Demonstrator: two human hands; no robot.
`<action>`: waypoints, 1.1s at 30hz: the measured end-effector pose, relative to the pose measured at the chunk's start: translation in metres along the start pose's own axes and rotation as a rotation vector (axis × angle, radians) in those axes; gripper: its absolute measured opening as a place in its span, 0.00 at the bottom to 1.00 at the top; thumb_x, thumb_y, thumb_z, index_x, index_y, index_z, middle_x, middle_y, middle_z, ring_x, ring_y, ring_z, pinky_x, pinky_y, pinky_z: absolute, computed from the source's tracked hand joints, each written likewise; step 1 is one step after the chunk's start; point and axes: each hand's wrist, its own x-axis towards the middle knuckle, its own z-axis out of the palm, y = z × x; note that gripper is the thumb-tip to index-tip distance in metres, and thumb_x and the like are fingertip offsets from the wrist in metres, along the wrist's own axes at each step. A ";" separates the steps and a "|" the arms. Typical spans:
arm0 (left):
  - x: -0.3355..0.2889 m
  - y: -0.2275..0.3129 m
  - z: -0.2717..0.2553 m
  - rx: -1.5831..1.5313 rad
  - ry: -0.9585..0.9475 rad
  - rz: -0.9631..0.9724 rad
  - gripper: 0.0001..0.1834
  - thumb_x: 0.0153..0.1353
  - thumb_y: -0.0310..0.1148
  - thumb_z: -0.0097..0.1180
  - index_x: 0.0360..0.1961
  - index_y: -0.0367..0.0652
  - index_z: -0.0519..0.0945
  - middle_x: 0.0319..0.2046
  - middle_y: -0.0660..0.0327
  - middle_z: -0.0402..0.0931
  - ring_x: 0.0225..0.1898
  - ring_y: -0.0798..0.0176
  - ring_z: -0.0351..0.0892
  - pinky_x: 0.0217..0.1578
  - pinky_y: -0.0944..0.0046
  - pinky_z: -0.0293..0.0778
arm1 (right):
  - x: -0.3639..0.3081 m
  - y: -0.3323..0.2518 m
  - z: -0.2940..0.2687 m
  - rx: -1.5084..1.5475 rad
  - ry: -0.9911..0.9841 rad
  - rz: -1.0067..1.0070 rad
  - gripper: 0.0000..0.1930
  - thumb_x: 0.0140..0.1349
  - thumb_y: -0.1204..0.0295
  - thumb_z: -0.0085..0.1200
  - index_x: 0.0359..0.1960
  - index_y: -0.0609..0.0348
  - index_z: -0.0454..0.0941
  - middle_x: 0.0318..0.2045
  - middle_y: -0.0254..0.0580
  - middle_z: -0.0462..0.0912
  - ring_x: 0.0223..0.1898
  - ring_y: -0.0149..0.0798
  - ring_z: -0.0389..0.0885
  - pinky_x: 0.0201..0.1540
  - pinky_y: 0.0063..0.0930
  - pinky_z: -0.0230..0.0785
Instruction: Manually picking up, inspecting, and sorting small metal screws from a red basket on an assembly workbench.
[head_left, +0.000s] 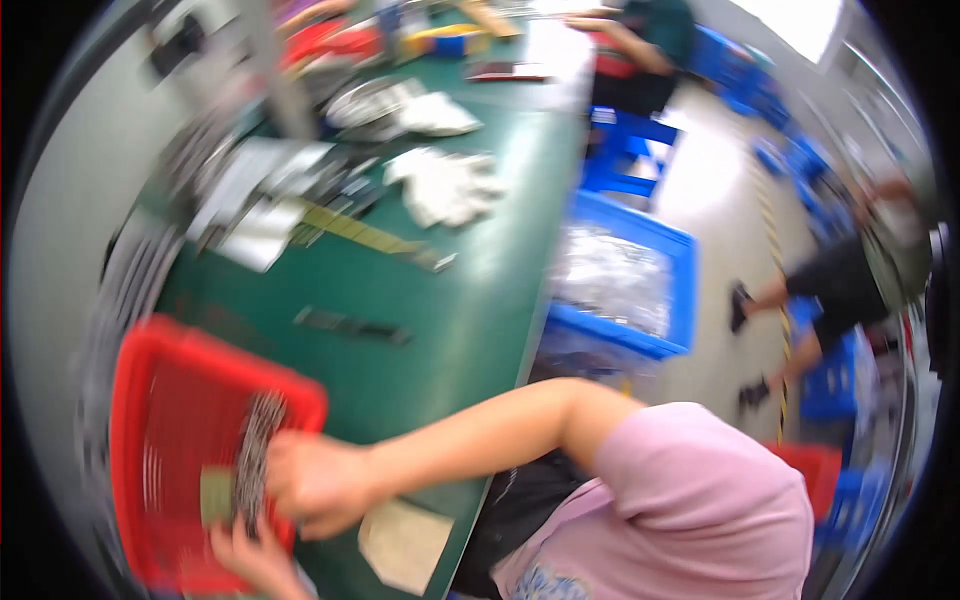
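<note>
One red plastic basket (180, 425), one row of thin grey pieces (256, 445) inside, count blurred. Two hands: right hand (322, 485) curled over basket's right wall, beside row; left hand (252, 560) at basket's near end, fingers raised to row. Either grip: can't tell if pinching.

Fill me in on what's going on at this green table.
A person has both hands at the red basket near the table's edge: the right hand and left hand are close together by a row of thin grey pieces. Blur hides whether either grips one. A dark strip and white gloves lie farther up the table.
</note>
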 end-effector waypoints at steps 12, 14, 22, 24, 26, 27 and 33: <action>0.021 0.028 0.014 0.019 0.050 0.078 0.12 0.47 0.37 0.65 0.24 0.37 0.83 0.29 0.50 0.76 0.33 0.49 0.74 0.37 0.53 0.71 | -0.005 0.009 -0.016 -0.091 -0.127 -0.021 0.09 0.46 0.62 0.58 0.27 0.51 0.80 0.30 0.36 0.81 0.34 0.44 0.77 0.43 0.44 0.64; 0.022 0.026 0.015 -0.060 0.073 0.104 0.12 0.48 0.36 0.64 0.23 0.36 0.83 0.28 0.50 0.76 0.32 0.49 0.74 0.35 0.53 0.72 | -0.006 0.013 -0.008 -0.084 0.007 -0.047 0.07 0.41 0.64 0.56 0.23 0.48 0.78 0.26 0.33 0.79 0.32 0.42 0.76 0.40 0.41 0.63; 0.025 0.036 0.012 -0.301 0.082 0.085 0.11 0.49 0.35 0.61 0.20 0.37 0.82 0.25 0.48 0.76 0.27 0.48 0.74 0.30 0.52 0.71 | -0.006 0.017 -0.014 -0.108 0.033 -0.085 0.08 0.41 0.66 0.54 0.25 0.47 0.79 0.23 0.35 0.78 0.30 0.42 0.75 0.38 0.41 0.63; 0.024 0.035 0.012 -0.022 0.158 0.178 0.10 0.47 0.35 0.60 0.20 0.38 0.82 0.22 0.48 0.75 0.25 0.47 0.73 0.30 0.51 0.70 | -0.006 0.016 -0.016 -0.109 0.040 -0.087 0.08 0.41 0.66 0.54 0.26 0.47 0.79 0.23 0.35 0.78 0.30 0.42 0.75 0.37 0.41 0.63; 0.025 0.032 0.016 -0.004 0.165 0.178 0.10 0.46 0.35 0.59 0.20 0.38 0.82 0.22 0.48 0.75 0.25 0.47 0.73 0.29 0.51 0.70 | -0.007 0.016 -0.016 -0.111 0.049 -0.090 0.09 0.40 0.66 0.54 0.26 0.47 0.79 0.23 0.35 0.78 0.30 0.42 0.75 0.37 0.41 0.63; 0.026 0.031 0.018 0.017 0.173 0.177 0.09 0.45 0.35 0.59 0.20 0.38 0.82 0.22 0.47 0.74 0.24 0.47 0.72 0.29 0.50 0.70 | -0.007 0.017 -0.016 -0.113 0.044 -0.093 0.09 0.41 0.67 0.53 0.27 0.47 0.79 0.24 0.35 0.78 0.30 0.42 0.75 0.37 0.41 0.63; 0.028 0.032 0.018 0.024 0.121 0.141 0.09 0.45 0.35 0.59 0.20 0.39 0.82 0.23 0.48 0.75 0.26 0.46 0.73 0.30 0.50 0.70 | -0.007 0.017 -0.014 -0.123 0.019 -0.075 0.10 0.42 0.67 0.53 0.29 0.47 0.80 0.25 0.34 0.79 0.30 0.41 0.75 0.38 0.40 0.63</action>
